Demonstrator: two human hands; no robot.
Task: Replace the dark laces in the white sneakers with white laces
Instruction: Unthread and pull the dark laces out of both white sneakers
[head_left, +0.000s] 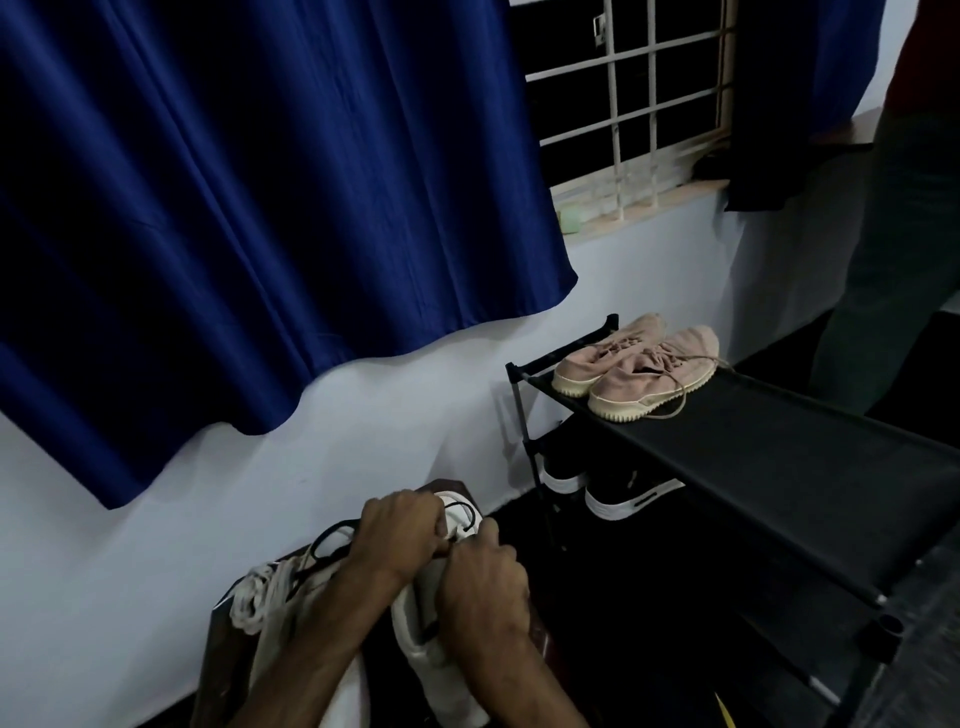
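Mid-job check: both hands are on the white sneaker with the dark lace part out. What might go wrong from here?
Three risks, as I judge them:
1. The loose dark lace loops beside the left hand and may snag or knot while being pulled.
2. The white laces lie bunched near the stool's edge; a forearm might knock them off.
3. The right hand hides the eyelets of the white sneaker in dim light, so one may be missed.

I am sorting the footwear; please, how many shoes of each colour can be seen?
White sneakers: 2, on the stool
Pink shoes: 2, on the rack's top shelf
Black shoes: 2, on the lower shelf
Total: 6
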